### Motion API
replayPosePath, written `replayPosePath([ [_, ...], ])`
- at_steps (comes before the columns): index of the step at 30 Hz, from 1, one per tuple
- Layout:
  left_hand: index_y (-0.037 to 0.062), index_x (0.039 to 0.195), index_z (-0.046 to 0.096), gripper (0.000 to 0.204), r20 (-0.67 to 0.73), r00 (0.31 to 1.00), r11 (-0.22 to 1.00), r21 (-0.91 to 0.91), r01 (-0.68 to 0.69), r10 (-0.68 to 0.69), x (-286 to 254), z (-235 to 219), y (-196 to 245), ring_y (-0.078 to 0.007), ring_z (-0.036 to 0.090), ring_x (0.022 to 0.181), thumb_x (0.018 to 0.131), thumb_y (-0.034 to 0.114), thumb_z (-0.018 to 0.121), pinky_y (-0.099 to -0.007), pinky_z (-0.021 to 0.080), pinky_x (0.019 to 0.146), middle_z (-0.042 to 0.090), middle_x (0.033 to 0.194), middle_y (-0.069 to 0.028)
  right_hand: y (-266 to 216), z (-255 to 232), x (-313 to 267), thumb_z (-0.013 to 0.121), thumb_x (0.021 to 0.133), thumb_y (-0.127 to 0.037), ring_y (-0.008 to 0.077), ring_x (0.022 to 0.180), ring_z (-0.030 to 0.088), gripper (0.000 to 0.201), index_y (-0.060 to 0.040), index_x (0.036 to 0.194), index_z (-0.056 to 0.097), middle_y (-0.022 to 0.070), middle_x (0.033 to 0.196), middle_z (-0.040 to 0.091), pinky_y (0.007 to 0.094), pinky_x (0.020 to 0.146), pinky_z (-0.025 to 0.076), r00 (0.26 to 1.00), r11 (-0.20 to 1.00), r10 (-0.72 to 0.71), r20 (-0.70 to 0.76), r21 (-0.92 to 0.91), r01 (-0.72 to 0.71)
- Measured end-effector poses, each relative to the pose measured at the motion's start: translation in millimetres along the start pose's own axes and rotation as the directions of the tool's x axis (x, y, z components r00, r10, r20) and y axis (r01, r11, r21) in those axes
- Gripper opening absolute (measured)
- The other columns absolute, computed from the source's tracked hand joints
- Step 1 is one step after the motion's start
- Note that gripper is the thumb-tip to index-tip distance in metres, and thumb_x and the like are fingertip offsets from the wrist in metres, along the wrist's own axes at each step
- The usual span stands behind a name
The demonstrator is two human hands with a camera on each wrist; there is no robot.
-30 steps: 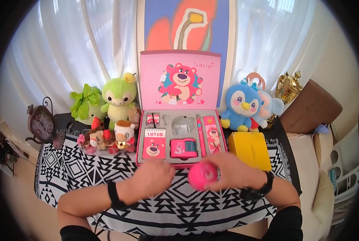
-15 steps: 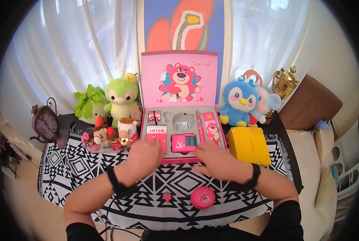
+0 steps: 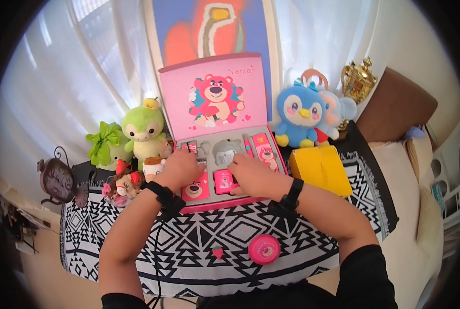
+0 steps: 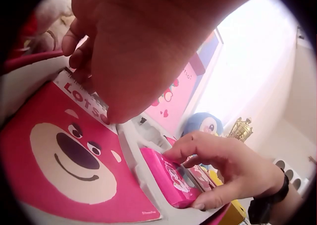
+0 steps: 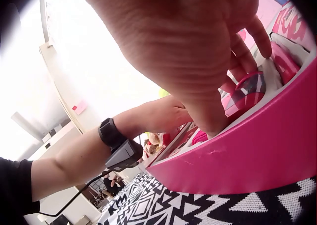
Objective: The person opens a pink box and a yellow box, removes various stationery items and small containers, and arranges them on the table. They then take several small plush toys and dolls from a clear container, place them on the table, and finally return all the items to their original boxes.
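Note:
A pink gift box [image 3: 225, 205] stands with its lid raised and a grey inset tray inside. My left hand [image 3: 180, 168] reaches over the spiral-bound LOTSO notepad [image 4: 74, 155], fingers curled at the binding and thumb at its right end. With thumb and fingers at opposite sides, my right hand [image 3: 254, 177] grips a small pink case [image 4: 168, 178] with a dark see-through window. The case sits in its tray slot, partly hidden by that hand. Nearer on the cloth lie a round pink container [image 3: 264, 249] with a bear face and a small strawberry-shaped piece [image 3: 217, 252].
To the left are a brown clock [image 3: 58, 175], green plush toys [image 3: 143, 126] and small horse-like dolls [image 3: 127, 184]. A blue penguin plush [image 3: 299, 114], a gold trophy [image 3: 359, 80] and a yellow box [image 3: 322, 171] stand on the right. A patterned cloth [image 3: 137, 239] covers the table.
The right hand has put the round container down on the cloth and moved to the small pink case. The left hand has moved forward to the notepad's top. The head view has shifted.

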State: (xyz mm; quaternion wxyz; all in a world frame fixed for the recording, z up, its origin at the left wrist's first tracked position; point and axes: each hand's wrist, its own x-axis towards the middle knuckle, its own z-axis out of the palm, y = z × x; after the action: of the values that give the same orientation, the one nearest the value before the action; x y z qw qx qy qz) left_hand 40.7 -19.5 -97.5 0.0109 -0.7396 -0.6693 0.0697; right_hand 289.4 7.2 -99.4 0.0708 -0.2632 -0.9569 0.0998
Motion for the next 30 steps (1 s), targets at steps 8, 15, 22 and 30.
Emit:
replayPosePath([
  [8, -0.0022, 0.090, 0.069, 0.058, -0.102, 0.993, 0.989, -0.139, 0.044, -0.058, 4, -17, 1, -0.0393, 0.068, 0.076, 0.099, 0.053, 0.053, -0.0496, 0.054, 0.072, 0.069, 0.076, -0.0217, -1, 1, -1, 0.087, 0.073, -0.032, 0.0351, 0.114, 0.058, 0.052, 0.0018, 0.107, 0.068, 0.0175, 0.115, 0.060, 0.0487, 0.090, 0.051, 1.000, 1.000, 0.005, 0.010, 0.006, -0.005],
  [15, 0.0011, 0.069, 0.061, 0.050, -0.222, 0.971, 0.842, -0.537, -0.047, -0.088, -88, -81, 21, -0.0369, 0.060, 0.054, 0.093, 0.045, 0.071, -0.0458, 0.048, 0.053, 0.059, 0.058, -0.0182, -5, -7, 1, 0.087, 0.071, -0.031, 0.0365, 0.108, 0.061, 0.054, 0.0021, 0.107, 0.066, 0.0178, 0.110, 0.061, 0.0464, 0.089, 0.054, 0.999, 1.000, 0.017, 0.038, -0.024, -0.017],
  [22, 0.0039, 0.077, 0.063, 0.049, 0.157, 0.977, 0.891, -0.409, 0.198, -0.145, -201, 40, 40, -0.0383, 0.065, 0.063, 0.092, 0.050, 0.069, -0.0470, 0.052, 0.058, 0.064, 0.065, -0.0165, -4, -5, 5, 0.088, 0.070, -0.032, 0.0375, 0.107, 0.061, 0.055, 0.0037, 0.106, 0.065, 0.0190, 0.111, 0.060, 0.0475, 0.088, 0.054, 0.999, 1.000, 0.013, 0.040, -0.025, -0.012],
  [30, -0.0029, 0.113, 0.063, 0.038, -0.574, 0.819, 0.937, -0.280, -0.207, 0.009, -160, 12, 61, -0.0367, 0.065, 0.101, 0.087, 0.023, 0.075, -0.0446, 0.050, 0.089, 0.068, 0.108, -0.0183, -1, -2, 7, 0.088, 0.067, -0.028, 0.0379, 0.112, 0.058, 0.057, 0.0049, 0.108, 0.065, 0.0210, 0.114, 0.060, 0.0464, 0.092, 0.054, 0.999, 0.999, -0.029, 0.015, -0.031, 0.029],
])
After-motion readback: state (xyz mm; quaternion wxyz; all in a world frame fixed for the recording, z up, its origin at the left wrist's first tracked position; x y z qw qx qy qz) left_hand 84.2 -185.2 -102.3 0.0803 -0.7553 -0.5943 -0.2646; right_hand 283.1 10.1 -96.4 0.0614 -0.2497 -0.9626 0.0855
